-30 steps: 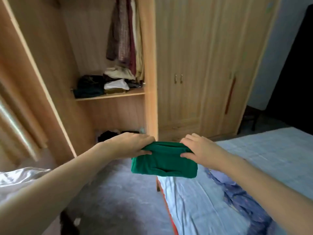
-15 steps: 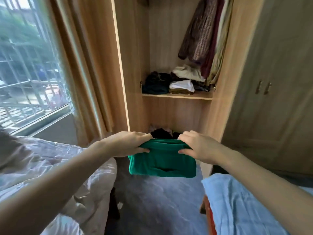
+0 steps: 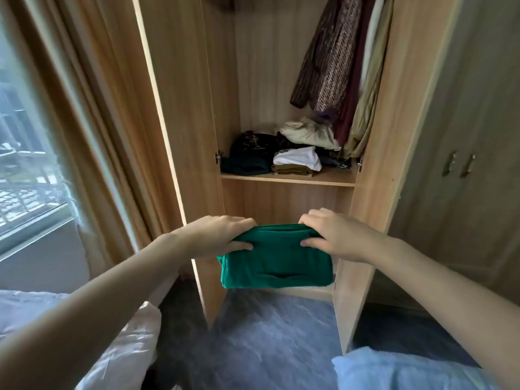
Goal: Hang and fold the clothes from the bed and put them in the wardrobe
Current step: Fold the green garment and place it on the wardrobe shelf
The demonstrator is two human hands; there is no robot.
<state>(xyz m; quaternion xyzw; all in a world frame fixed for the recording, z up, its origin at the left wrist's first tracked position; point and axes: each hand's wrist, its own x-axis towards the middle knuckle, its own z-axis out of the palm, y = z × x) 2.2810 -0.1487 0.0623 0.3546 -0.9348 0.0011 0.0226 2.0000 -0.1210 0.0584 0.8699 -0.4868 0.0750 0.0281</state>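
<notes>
A folded green garment (image 3: 277, 266) hangs in the air in front of the open wardrobe (image 3: 287, 88). My left hand (image 3: 222, 235) grips its upper left edge, thumb on the front. My right hand (image 3: 334, 235) grips the upper right edge the same way. The garment sits below the wardrobe shelf (image 3: 287, 180), level with the lower compartment. On the shelf lie folded clothes (image 3: 295, 161), dark ones at the left, white and tan ones in the middle. Above them hang several garments (image 3: 337, 66) at the right side.
The open wardrobe door (image 3: 180, 114) stands at the left, with a curtain (image 3: 92, 114) and window (image 3: 25, 153) beyond it. Shut wardrobe doors with handles (image 3: 458, 164) are at the right. A white quilt (image 3: 123, 347) lies lower left, the blue bed corner (image 3: 394, 372) lower right, grey floor (image 3: 267, 342) between.
My view has swung left from the bed and closed in on the open wardrobe. Both hands have carried the green garment with it, keeping the same grip.
</notes>
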